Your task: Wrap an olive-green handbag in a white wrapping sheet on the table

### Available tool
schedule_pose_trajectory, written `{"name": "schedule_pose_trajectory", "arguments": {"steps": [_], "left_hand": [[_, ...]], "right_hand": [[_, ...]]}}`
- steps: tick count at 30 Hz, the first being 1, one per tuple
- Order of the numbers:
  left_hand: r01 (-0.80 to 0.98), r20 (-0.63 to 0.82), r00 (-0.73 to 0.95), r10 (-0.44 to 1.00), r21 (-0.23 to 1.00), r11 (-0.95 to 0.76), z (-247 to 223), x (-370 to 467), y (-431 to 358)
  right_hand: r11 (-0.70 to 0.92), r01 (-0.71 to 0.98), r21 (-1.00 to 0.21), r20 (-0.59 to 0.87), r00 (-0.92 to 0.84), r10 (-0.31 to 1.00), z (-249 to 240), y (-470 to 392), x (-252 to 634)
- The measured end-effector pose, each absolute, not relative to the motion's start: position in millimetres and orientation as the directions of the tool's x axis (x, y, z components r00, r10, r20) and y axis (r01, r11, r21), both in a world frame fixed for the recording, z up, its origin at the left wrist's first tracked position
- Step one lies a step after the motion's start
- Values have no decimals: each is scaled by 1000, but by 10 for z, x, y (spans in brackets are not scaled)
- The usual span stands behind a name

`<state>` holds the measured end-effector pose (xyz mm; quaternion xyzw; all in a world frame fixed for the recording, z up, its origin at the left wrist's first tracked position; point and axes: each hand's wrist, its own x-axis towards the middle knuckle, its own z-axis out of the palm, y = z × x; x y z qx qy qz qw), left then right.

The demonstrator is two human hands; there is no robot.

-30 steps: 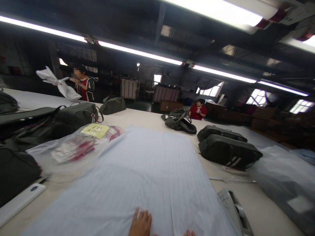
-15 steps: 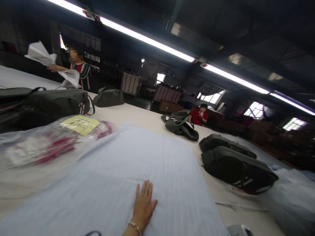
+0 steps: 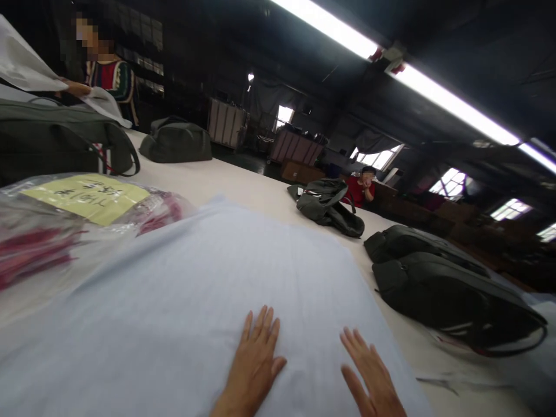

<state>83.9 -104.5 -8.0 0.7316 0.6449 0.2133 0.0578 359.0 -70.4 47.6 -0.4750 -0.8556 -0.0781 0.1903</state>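
A pale bluish-white sheet point(image 3: 186, 289) is spread over the table in front of me; I cannot tell whether it is paper, film or cloth. My left hand point(image 3: 257, 359) lies flat on it, palm down, fingers stretched and slightly apart. To its right, my right hand point(image 3: 371, 373) is held over the sheet's right part with fingers spread and nothing in them. Whether that hand touches the sheet is unclear. A clear plastic bag point(image 3: 160, 202) with red and white contents and a yellow handwritten label point(image 3: 93, 194) sits along the sheet's left side.
Dark green bags stand around: a large one point(image 3: 47, 139) at left, a smaller one point(image 3: 178, 142) behind, a slouched one point(image 3: 325, 202) at centre right, and a pair point(image 3: 447, 289) at right. One person point(image 3: 115, 87) handles white sheeting; another in red point(image 3: 359, 190) is across the table point(image 3: 247, 179).
My right hand has come into view over the sheet at lower right. My left hand stays flat at nearly the same spot. The view has shifted, and the labelled bag sits farther left.
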Motion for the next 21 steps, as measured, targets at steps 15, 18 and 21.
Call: {"name": "schedule_pose_trajectory", "arguments": {"steps": [15,18,21], "left_hand": [[899,204,131,970,388,-203,-348,830,-1017],[881,147,50,988,459,-113,-155,864,-957],[872,101,-85,991,489,25,143,910,-813]], "right_hand": [[500,866,-10,270,-479,835,-241,210,2968],[495,869,-5,265,-476,838,-162,-40,3086],[508,861,-14,224,-493,841,-132,-479,3226]]}}
